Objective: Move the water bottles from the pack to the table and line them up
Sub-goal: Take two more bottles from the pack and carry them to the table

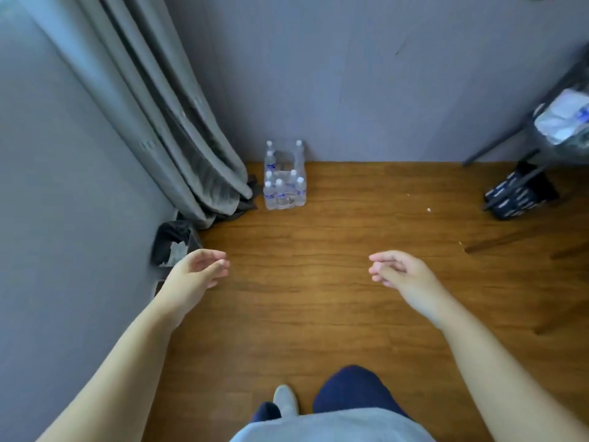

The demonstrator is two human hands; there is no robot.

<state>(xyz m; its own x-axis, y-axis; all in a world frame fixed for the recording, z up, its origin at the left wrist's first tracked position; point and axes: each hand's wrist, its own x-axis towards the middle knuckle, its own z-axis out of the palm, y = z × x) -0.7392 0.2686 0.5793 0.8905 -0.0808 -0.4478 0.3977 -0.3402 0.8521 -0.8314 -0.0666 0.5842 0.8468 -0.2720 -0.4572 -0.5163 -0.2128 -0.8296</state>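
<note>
Both hands empty — pack apart

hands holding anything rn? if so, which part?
Nothing held. The left hand and right hand are both empty, fingers loosely curled, above the wooden floor. The pack of water bottles stands untouched by the wall.

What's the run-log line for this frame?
phase: approach | left hand: empty | right hand: empty | pack: on floor by wall
</note>
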